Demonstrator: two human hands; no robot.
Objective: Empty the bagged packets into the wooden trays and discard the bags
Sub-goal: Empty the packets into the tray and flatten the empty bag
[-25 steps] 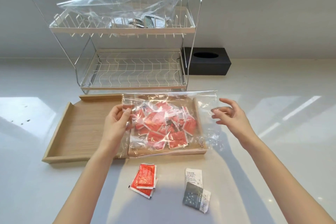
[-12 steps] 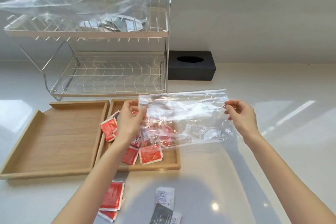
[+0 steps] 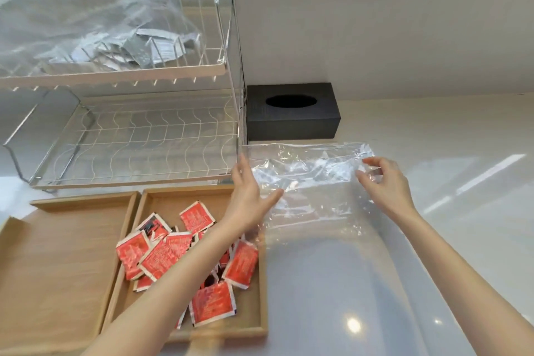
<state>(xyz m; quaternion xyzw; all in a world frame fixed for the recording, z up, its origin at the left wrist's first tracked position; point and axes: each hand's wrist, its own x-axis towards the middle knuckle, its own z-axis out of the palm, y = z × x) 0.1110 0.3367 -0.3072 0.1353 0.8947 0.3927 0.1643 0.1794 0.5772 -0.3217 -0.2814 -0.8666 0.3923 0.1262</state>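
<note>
Between my hands I hold an empty clear plastic bag [image 3: 315,182] above the white counter, right of the trays. My left hand [image 3: 248,197] holds its left edge between thumb and nearly straight fingers. At the bag's top right corner, my right hand [image 3: 384,182] pinches the plastic with curled fingers. Several red packets [image 3: 161,254] lie loose in the right wooden tray [image 3: 185,192], partly hidden by my left forearm. The left wooden tray [image 3: 57,254] holds nothing. A second clear bag [image 3: 86,23] with grey packets lies on the rack's top shelf.
A two-tier wire dish rack [image 3: 144,136] stands behind the trays, its lower shelf bare. A black tissue box [image 3: 291,121] sits against the wall just beyond the held bag. White counter [image 3: 433,240] stretches to the right.
The red packets have dropped out of the bag into the right tray. Both hands have carried the emptied bag rightward, off the tray and towards the black box.
</note>
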